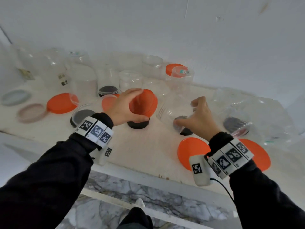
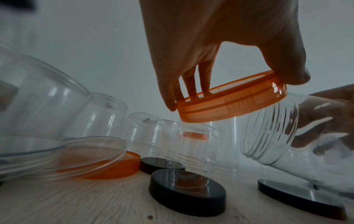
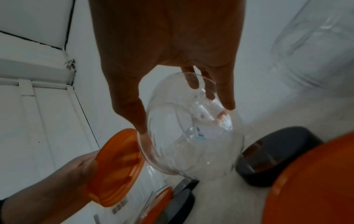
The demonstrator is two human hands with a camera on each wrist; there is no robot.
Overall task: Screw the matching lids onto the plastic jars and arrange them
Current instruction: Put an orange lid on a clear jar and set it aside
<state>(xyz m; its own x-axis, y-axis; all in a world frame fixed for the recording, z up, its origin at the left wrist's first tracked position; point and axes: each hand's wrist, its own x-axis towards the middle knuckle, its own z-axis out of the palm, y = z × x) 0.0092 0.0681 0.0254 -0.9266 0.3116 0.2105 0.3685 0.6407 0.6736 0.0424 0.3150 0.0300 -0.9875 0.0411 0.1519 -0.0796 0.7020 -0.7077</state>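
- The left hand (image 1: 125,106) grips an orange lid (image 1: 145,103) by its rim, thumb on one side and fingers on the other, holding it tilted above the table (image 1: 142,146) near the middle of the head view.
- The right hand (image 1: 198,114) grips a clear jar (image 1: 171,111) that is tipped on its side, its threaded mouth turned toward 9 o'clock, facing the lid.
- In the left wrist view the lid's edge (image 2: 231,100) touches the jar's ribbed neck (image 2: 268,127); whether the threads have caught cannot be told.
- A black lid (image 1: 138,124) lies on the table just under the left hand.
- Two more orange lids lie at 5 o'clock, partly behind the right wrist; one (image 1: 189,151) shows left of the wristband.
- Several clear jars (image 1: 130,80) stand along the wall at 12 o'clock.
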